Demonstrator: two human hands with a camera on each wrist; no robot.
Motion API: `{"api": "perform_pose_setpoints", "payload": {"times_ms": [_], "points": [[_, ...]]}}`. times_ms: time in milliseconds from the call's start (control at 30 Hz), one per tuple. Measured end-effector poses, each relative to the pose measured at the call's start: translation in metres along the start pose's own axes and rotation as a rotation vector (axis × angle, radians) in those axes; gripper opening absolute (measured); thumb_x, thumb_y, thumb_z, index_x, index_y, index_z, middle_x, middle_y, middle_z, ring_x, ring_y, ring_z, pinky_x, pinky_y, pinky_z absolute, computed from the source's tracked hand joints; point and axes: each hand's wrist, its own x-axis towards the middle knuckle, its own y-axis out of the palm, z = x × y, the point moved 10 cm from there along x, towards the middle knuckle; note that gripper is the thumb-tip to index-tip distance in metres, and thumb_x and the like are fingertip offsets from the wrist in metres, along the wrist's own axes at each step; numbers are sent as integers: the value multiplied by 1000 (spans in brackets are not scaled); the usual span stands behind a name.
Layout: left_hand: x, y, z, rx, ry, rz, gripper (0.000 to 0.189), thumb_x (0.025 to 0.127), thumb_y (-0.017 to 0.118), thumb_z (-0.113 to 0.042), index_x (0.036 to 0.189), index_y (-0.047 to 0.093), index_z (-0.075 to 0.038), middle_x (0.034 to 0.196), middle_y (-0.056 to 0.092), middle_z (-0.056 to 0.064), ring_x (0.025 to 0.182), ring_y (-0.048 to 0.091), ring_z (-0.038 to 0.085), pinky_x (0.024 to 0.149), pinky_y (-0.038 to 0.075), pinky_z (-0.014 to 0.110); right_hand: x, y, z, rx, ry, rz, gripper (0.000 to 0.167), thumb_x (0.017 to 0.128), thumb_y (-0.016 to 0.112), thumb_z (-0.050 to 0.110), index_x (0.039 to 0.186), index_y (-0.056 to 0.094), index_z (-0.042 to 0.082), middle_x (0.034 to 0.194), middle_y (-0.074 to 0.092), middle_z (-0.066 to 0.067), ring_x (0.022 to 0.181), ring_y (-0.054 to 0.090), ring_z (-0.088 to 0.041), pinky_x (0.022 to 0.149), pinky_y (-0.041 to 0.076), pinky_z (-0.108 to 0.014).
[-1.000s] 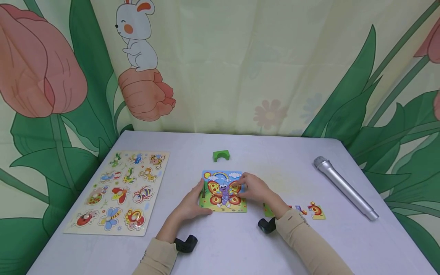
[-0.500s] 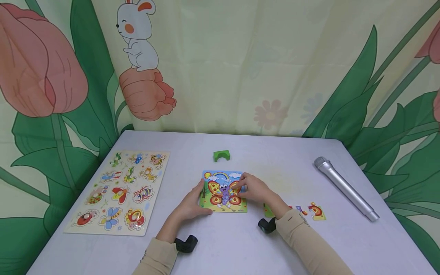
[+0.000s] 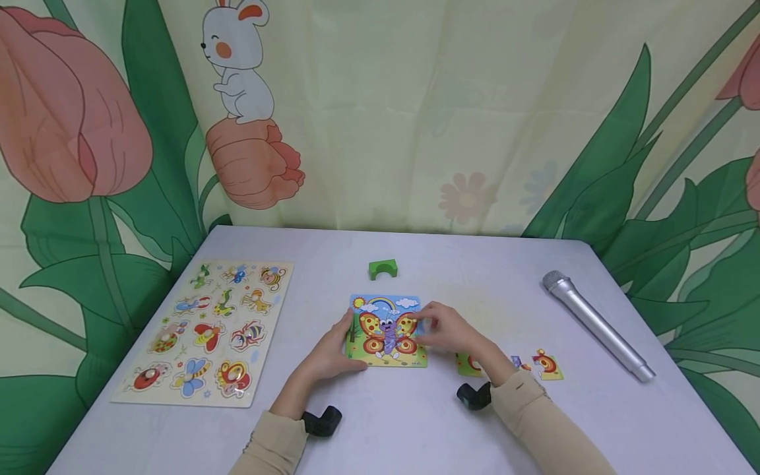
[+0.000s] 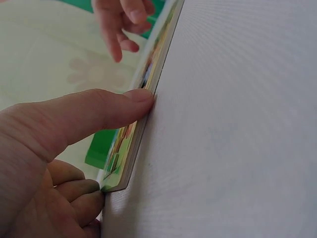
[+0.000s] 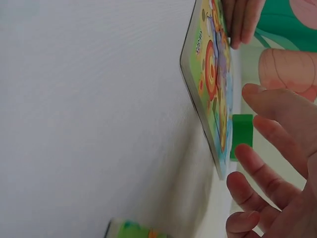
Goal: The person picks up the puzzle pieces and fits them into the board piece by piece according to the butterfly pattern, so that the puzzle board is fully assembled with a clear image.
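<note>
In the head view a square butterfly jigsaw puzzle [image 3: 388, 336] lies flat on the white table. My left hand [image 3: 328, 349] holds it at the near left corner. The left wrist view shows the thumb [image 4: 114, 106] against the near edge, while the other fingers bend at the left side. My right hand [image 3: 448, 328] hovers by the right edge, fingers spread and loosely bent. The right wrist view shows no piece in those fingers [image 5: 262, 173], and they look apart from the puzzle. Loose jigsaw pieces [image 3: 547, 366] lie right of it, one [image 3: 469, 365] partly behind the right wrist.
A green arch block [image 3: 382, 268] stands behind the puzzle. At the left lies a large insect peg board [image 3: 204, 330]. A silver microphone [image 3: 596, 324] rests on the right of the table. Behind the far edge hangs a printed curtain [image 3: 380, 132].
My right hand has drawn back slightly to the right, off the butterfly's right wing, uncovering more of the loose piece near its wrist. The left hand has kept still.
</note>
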Motion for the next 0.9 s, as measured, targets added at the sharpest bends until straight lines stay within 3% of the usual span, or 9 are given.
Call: {"api": "perform_pose_setpoints", "payload": {"times_ms": [433, 700, 900], "points": [[0, 1, 1, -12, -3, -1, 106, 65, 82, -20, 145, 15, -1, 150, 17, 16, 136, 14, 37, 108, 19, 50, -40, -18, -13, 76, 24, -20, 41, 74, 76, 19, 112, 65, 10, 104, 61, -3, 84, 48, -23, 59, 44, -25], [1, 2, 2, -4, -6, -1, 106, 65, 82, -19, 145, 15, -1, 150, 17, 15, 136, 15, 37, 108, 19, 50, -60, -26, -31, 37, 30, -37, 42, 72, 78, 20, 111, 65, 10, 102, 62, -1, 80, 47, -20, 54, 43, -22], [1, 1, 3, -6, -9, -2, 106, 65, 82, -20, 145, 15, -1, 150, 17, 15, 136, 15, 36, 107, 19, 50, -75, -31, -41, 1, 14, -44, 44, 70, 79, 20, 111, 66, 9, 99, 61, 1, 79, 46, -19, 59, 41, -22]]}}
